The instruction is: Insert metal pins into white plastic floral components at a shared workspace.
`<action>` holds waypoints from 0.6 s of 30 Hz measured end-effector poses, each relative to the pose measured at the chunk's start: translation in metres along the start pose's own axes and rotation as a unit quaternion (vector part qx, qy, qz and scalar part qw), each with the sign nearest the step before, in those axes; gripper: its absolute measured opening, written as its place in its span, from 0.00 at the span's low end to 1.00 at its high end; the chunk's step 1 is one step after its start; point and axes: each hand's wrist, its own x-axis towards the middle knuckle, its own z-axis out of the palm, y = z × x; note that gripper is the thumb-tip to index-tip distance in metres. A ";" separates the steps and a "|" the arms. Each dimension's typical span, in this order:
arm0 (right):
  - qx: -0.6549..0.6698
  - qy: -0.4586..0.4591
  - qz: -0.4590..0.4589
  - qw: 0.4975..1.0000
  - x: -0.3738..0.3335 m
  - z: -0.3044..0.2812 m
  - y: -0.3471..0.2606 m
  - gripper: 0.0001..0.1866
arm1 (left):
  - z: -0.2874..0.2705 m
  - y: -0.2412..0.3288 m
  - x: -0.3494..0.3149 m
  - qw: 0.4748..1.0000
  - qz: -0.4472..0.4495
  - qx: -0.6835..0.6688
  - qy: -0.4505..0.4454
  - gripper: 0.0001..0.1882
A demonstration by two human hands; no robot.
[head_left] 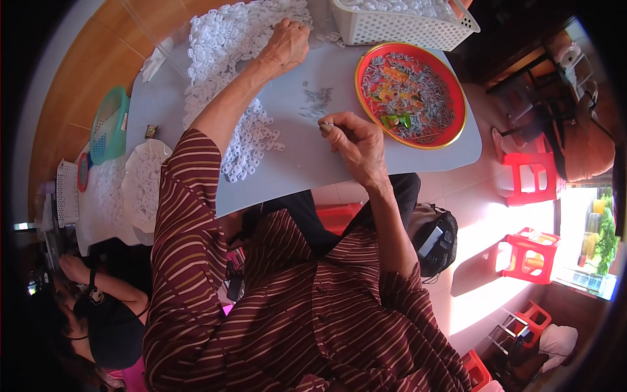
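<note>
My left hand [286,47] reaches to the far side of the table, at the edge of a big pile of small white plastic pieces [225,39]. Its fingers are curled down, and whatever they grip is hidden. Closer to me, my right hand [358,142] hovers above the table with thumb and forefinger pinched together; anything between them is too small to name. A little heap of grey pins [316,98] lies just beyond it. To its right sits a red round tray [458,124] with a yellow rim, holding many grey pins and a green scrap [396,121].
A white perforated basket [405,31] of white pieces stands at the far right, with another person's hand at it. More white pieces [251,140] spread along the grey table [307,157]. A teal basket [110,125] is left. Red stools [530,255] stand on the floor; another person sits lower left.
</note>
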 end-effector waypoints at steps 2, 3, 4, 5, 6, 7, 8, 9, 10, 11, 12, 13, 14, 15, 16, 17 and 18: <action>0.011 0.000 -0.006 1.000 -0.001 0.000 0.001 0.08 | -0.003 0.003 -0.003 1.000 -0.014 -0.007 -0.007 0.06; 0.011 0.000 -0.007 1.000 -0.001 0.001 0.000 0.08 | -0.003 0.004 -0.007 0.999 -0.020 -0.015 0.024 0.05; 0.014 -0.001 -0.011 1.000 -0.002 0.001 0.000 0.08 | -0.003 0.004 -0.011 0.998 -0.026 -0.023 0.054 0.05; 0.019 -0.003 -0.015 1.000 -0.002 0.002 0.000 0.08 | -0.004 0.003 -0.015 0.998 -0.027 -0.022 0.053 0.05; 0.020 -0.002 -0.015 1.000 -0.002 0.001 0.000 0.08 | -0.009 0.004 -0.018 0.993 -0.089 -0.083 0.005 0.05; 0.023 0.001 -0.022 0.999 -0.001 0.002 0.000 0.08 | -0.013 0.006 -0.021 0.977 -0.150 -0.143 -0.044 0.06; 0.026 0.004 -0.029 0.999 -0.001 0.002 0.000 0.08 | -0.018 0.010 -0.029 0.977 -0.152 -0.142 -0.046 0.06; 0.036 0.012 -0.029 0.999 -0.001 -0.001 0.000 0.07 | -0.029 0.023 -0.034 0.930 -0.225 -0.288 -0.039 0.07; 0.039 0.014 -0.025 0.999 -0.001 -0.002 0.000 0.07 | -0.040 0.034 -0.042 0.856 -0.295 -0.424 -0.031 0.07; 0.058 0.024 -0.033 0.997 0.000 -0.004 0.000 0.08 | -0.047 0.044 -0.049 0.855 -0.297 -0.425 -0.036 0.07; 0.079 0.032 -0.040 0.996 0.000 -0.004 0.001 0.09 | -0.053 0.053 -0.057 0.794 -0.303 -0.526 -0.021 0.08; 0.065 0.037 -0.034 0.997 0.000 -0.005 -0.002 0.08 | -0.059 0.063 -0.065 0.721 -0.308 -0.621 -0.006 0.09; 0.067 0.039 -0.027 0.997 -0.001 -0.005 -0.001 0.08 | -0.065 0.075 -0.071 0.718 -0.312 -0.622 -0.010 0.09; 0.093 0.046 -0.034 0.994 0.001 -0.005 0.000 0.08 | -0.071 0.086 -0.075 0.703 -0.318 -0.636 0.018 0.08; 0.118 0.055 -0.042 0.991 0.003 -0.005 0.002 0.08 | -0.075 0.094 -0.080 0.687 -0.323 -0.650 0.046 0.08; 0.145 0.048 -0.061 0.986 0.005 -0.005 0.007 0.08 | -0.076 0.098 -0.085 0.685 -0.326 -0.650 0.044 0.08; 0.144 0.050 -0.056 0.987 0.005 -0.003 0.006 0.08 | -0.075 0.102 -0.090 0.684 -0.313 -0.657 0.052 0.07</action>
